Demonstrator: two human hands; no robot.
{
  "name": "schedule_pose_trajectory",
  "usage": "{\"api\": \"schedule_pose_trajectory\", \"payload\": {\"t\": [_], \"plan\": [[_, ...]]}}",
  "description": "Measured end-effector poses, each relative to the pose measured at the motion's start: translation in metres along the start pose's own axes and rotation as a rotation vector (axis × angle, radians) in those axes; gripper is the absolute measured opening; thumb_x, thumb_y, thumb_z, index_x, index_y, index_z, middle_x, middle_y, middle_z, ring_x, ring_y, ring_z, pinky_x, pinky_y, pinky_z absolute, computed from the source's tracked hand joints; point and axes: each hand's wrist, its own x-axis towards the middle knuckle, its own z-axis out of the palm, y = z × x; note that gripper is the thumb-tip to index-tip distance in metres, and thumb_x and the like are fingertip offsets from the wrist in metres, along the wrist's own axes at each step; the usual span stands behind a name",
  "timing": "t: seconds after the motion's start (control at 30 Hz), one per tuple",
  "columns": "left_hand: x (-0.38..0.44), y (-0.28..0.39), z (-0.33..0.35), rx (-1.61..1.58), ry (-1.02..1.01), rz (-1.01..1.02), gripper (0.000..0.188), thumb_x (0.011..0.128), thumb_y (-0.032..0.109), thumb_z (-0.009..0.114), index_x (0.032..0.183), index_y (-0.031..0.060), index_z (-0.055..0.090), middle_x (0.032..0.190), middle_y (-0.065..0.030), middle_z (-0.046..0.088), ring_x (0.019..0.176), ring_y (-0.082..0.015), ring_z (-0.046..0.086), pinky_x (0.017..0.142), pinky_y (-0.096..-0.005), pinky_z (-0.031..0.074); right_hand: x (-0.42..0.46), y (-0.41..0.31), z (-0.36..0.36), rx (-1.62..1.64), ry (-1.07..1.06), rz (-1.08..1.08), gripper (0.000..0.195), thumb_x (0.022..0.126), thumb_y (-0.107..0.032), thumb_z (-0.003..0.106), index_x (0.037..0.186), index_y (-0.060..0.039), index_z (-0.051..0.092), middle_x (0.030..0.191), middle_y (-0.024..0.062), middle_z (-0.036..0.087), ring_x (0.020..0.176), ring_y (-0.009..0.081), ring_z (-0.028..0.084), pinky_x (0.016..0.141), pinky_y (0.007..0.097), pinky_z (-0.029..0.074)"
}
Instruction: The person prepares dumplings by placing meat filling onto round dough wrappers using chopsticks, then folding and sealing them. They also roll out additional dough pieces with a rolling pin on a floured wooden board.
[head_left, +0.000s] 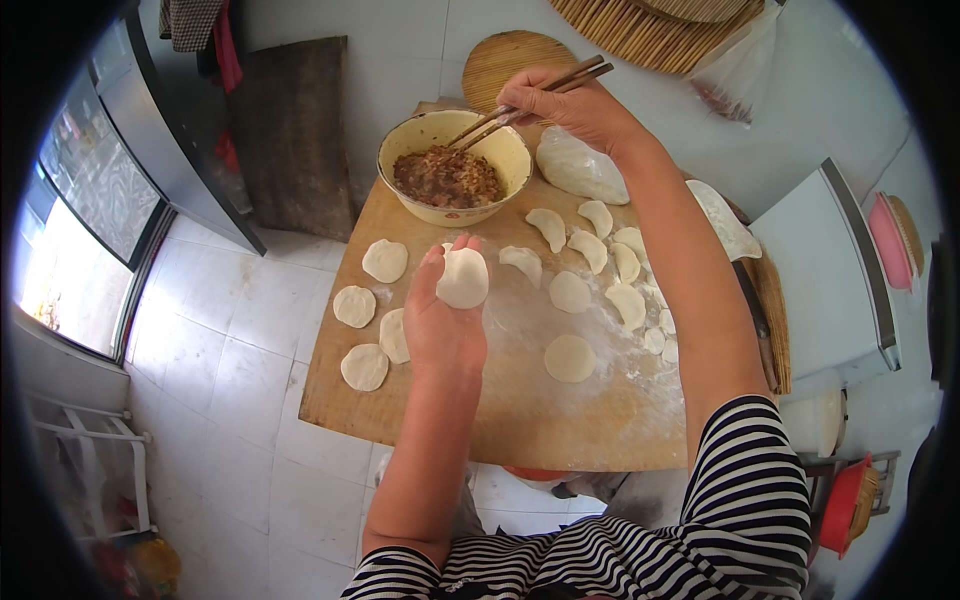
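Note:
On the palm of my left hand lies a round dumpling wrapper, with the thumb at its left edge. My right hand grips a pair of wooden chopsticks, whose tips reach into the brown minced filling. That filling sits in a cream enamel bowl at the far left of the wooden board. Left of my left hand are several flat dough rounds. To its right lie more wrappers and several folded, crescent-shaped dumplings.
A plastic bag of dough rests beside the bowl. Small dough pieces lie in flour near my right forearm. A dark knife or tool is at the board's right edge. A white cabinet stands on the right, a glazed door on the left.

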Motion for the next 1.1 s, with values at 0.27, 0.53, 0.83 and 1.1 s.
{"api": "schedule_pose_trajectory", "payload": {"t": [0.27,0.53,0.83,1.1], "plan": [[0.004,-0.003,-0.002,-0.041,0.071,0.005,0.041,0.1,0.008,0.053,0.134,-0.0107,0.042,0.133,-0.0242,0.055,0.12,-0.0365,0.061,0.098,-0.0487,0.055,0.013,0.046,0.026,0.201,0.13,0.08,0.033,0.094,-0.035,0.076,0.105,-0.0032,0.073,0.097,0.0063,0.073,0.09,0.0167,0.073,0.08,0.0296,0.059],[0.008,-0.005,-0.005,-0.081,0.092,-0.03,0.037,0.098,0.009,0.055,0.13,-0.0082,0.046,0.13,-0.0208,0.058,0.12,-0.0339,0.061,0.102,-0.0452,0.052,0.0,0.088,0.052,0.456,0.358,0.052,0.03,0.094,-0.031,0.076,0.104,-0.0034,0.07,0.095,0.0066,0.072,0.084,0.0183,0.073,0.077,0.0309,0.06],[0.003,-0.002,0.001,-0.043,0.076,-0.03,0.051,0.098,0.018,0.059,0.139,-0.0091,0.043,0.135,-0.0174,0.056,0.127,-0.0269,0.056,0.113,-0.0388,0.042,-0.005,0.102,0.061,0.609,0.451,-0.004,0.029,0.093,-0.025,0.076,0.106,-0.0002,0.07,0.095,0.0081,0.071,0.08,0.0182,0.072,0.072,0.0331,0.062],[0.006,-0.002,-0.001,-0.147,0.092,-0.052,0.034,0.098,0.01,0.055,0.126,-0.0066,0.048,0.124,-0.0178,0.059,0.119,-0.0332,0.061,0.106,-0.0441,0.051,-0.004,0.105,0.055,0.67,0.481,0.029,0.026,0.094,-0.024,0.076,0.105,-0.0018,0.07,0.096,0.009,0.072,0.084,0.019,0.072,0.076,0.0352,0.062]]}}
